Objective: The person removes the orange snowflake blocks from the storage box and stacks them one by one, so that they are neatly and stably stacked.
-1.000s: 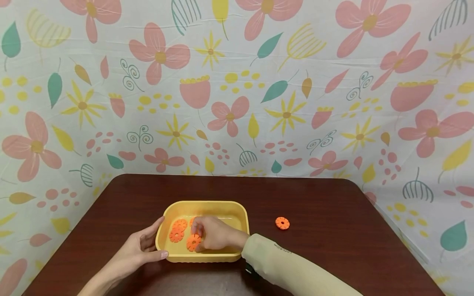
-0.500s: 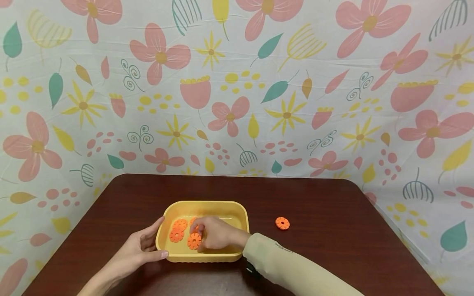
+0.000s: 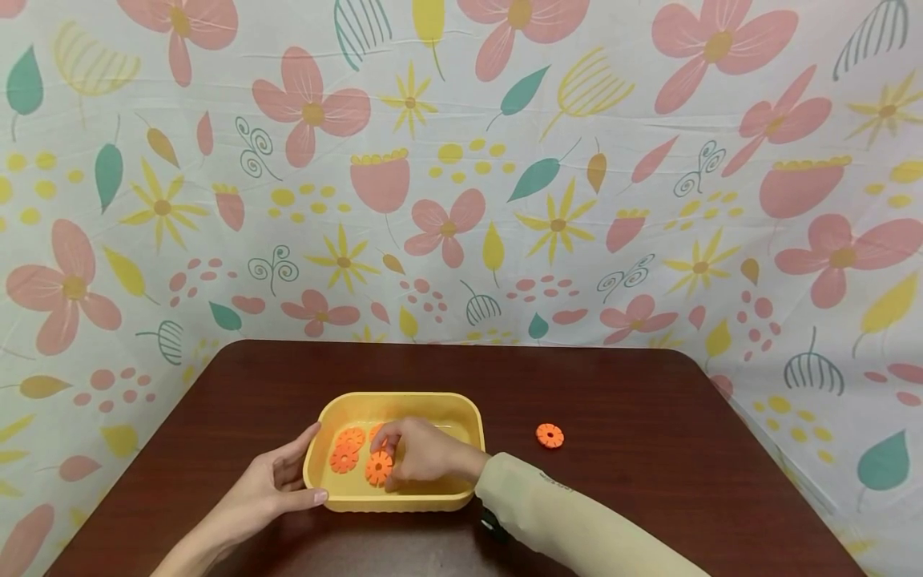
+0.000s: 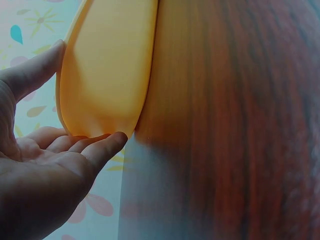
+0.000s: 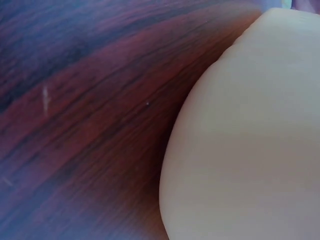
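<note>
A yellow plastic box stands on the dark table, its near wall also in the left wrist view. My left hand holds its left end, thumb on the near side and fingers along the end wall. My right hand reaches inside the box. Between its thumb and fingers it pinches an orange notched disc, tilted toward the camera. Two more orange discs overlap at the box's left, and another lies partly hidden behind the right fingers. The right wrist view shows only a pale wall and table.
One orange disc lies on the dark wood table to the right of the box. A cloth with printed flowers hangs behind the table. The right forearm's pale sleeve crosses over the table's front right.
The pinched disc has shifted slightly up and to the right along with my right hand. My left hand and the box stay where they were.
</note>
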Demonstrator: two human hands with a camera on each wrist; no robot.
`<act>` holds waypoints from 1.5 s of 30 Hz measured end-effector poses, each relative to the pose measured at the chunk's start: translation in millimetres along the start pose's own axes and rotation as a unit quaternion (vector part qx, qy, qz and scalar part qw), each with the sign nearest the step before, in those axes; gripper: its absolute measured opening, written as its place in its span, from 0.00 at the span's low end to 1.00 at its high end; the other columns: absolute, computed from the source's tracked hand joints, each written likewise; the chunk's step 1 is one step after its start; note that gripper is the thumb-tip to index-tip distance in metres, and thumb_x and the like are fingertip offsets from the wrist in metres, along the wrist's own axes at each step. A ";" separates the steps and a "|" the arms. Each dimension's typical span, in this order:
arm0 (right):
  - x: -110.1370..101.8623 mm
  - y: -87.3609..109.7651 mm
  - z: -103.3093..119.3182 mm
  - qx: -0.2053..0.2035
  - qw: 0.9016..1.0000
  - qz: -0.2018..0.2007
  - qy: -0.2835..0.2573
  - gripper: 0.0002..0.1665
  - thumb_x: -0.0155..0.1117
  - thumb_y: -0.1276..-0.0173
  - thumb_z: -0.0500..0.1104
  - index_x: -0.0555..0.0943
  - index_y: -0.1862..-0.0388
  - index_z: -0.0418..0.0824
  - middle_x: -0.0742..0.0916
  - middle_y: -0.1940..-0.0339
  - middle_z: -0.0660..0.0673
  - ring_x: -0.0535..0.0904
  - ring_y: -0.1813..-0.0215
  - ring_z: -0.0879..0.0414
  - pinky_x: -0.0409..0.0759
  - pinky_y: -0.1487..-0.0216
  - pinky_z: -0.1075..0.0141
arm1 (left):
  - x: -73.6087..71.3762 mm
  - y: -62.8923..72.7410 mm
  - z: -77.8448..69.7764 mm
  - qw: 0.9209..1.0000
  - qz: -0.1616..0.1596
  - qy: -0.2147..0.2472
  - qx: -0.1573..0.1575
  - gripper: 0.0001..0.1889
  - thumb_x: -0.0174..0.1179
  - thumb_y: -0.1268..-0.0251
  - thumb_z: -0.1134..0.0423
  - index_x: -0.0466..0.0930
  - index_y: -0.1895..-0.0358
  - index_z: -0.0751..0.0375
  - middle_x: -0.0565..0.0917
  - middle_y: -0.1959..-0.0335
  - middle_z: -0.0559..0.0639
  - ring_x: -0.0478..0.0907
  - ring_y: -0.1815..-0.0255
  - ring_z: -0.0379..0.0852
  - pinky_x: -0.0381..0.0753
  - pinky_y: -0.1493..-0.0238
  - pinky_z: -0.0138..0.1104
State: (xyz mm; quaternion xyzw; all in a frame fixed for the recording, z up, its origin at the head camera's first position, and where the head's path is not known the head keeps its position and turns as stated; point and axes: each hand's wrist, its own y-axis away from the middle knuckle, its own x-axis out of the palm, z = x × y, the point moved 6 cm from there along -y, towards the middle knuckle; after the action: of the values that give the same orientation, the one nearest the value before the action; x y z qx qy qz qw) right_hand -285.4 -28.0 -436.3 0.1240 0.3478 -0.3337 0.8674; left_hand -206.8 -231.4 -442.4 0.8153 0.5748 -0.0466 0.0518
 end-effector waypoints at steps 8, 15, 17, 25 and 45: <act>-4.2 1.1 -2.6 0.003 0.999 -0.004 -0.032 0.23 0.87 0.51 0.30 0.88 0.57 0.42 0.83 0.69 0.52 0.76 0.65 0.64 0.77 0.61 0.72 | 0.5 1.1 0.0 1.000 0.000 0.004 -0.007 0.53 0.72 0.33 0.69 0.44 0.15 0.69 0.47 0.16 0.70 0.55 0.21 0.70 0.80 0.39 0.35; -9.9 4.1 0.0 -0.007 0.999 -0.010 -0.053 0.23 0.86 0.51 0.29 0.89 0.56 0.40 0.84 0.68 0.53 0.79 0.61 0.57 0.76 0.59 0.72 | 0.5 1.2 -0.8 1.000 0.001 0.004 -0.005 0.53 0.72 0.33 0.69 0.44 0.15 0.69 0.47 0.16 0.70 0.55 0.21 0.70 0.80 0.39 0.35; -11.8 5.8 0.6 -0.006 0.998 -0.013 -0.065 0.23 0.86 0.51 0.29 0.90 0.56 0.39 0.84 0.67 0.52 0.79 0.60 0.54 0.75 0.61 0.72 | 0.4 1.1 -0.6 1.000 0.001 0.005 -0.008 0.53 0.72 0.33 0.69 0.44 0.15 0.69 0.47 0.16 0.70 0.55 0.21 0.70 0.80 0.40 0.34; -21.2 14.4 4.2 0.003 0.996 -0.029 -0.086 0.24 0.86 0.52 0.30 0.92 0.55 0.41 0.86 0.66 0.50 0.78 0.59 0.49 0.71 0.65 0.70 | 0.8 0.8 -1.2 1.000 -0.002 0.001 -0.006 0.53 0.73 0.33 0.69 0.44 0.15 0.69 0.47 0.16 0.70 0.57 0.21 0.70 0.81 0.40 0.35; -43.8 35.1 7.1 -0.042 0.995 -0.037 -0.088 0.25 0.85 0.50 0.31 0.92 0.50 0.37 0.69 0.74 0.49 0.62 0.68 0.62 0.62 0.60 0.68 | 0.5 1.3 -1.8 1.000 -0.002 -0.005 -0.006 0.52 0.72 0.33 0.68 0.44 0.15 0.69 0.48 0.16 0.70 0.58 0.22 0.70 0.80 0.39 0.35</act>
State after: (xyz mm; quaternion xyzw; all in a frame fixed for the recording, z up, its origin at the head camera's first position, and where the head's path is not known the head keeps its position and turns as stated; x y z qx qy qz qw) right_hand -281.9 16.5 -401.7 0.0447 0.2878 -0.3600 0.8863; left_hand -205.4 -231.2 -440.6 0.8135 0.5766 -0.0471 0.0592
